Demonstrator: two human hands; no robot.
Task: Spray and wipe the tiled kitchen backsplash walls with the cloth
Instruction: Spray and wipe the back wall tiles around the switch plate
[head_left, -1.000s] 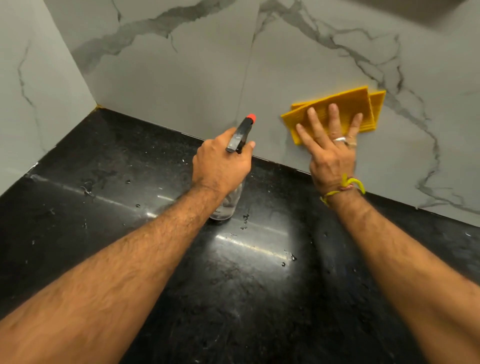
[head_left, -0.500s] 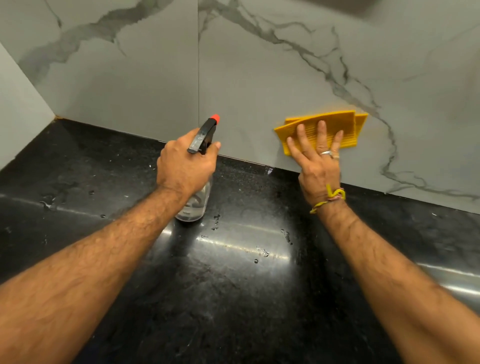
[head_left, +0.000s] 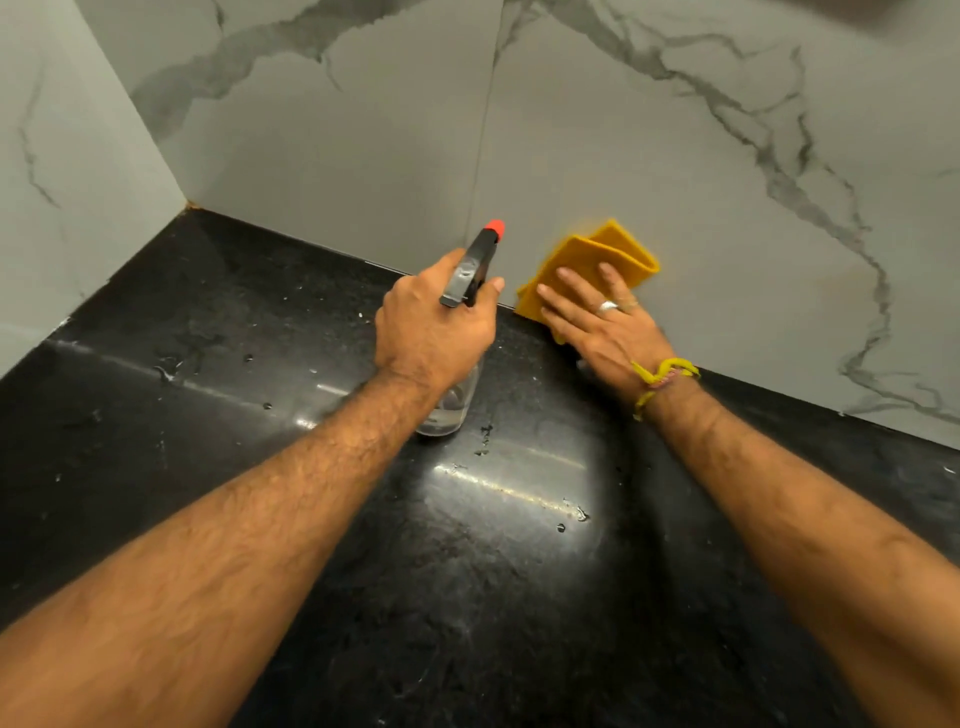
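Both forearms were bare and hairy, with no sleeves in view. The right hand (head_left: 605, 325) wore a silver ring (head_left: 607, 306) on one finger, and a knotted yellow thread band (head_left: 662, 375) circled its wrist. The left hand (head_left: 434, 332) wore nothing.

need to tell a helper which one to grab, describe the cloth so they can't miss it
Start at the black counter and follow it to the grey marble wall. Low on that wall, just above the counter edge, the right hand presses a folded cloth flat. It is the only yellow thing on the wall, right of the spray bottle.
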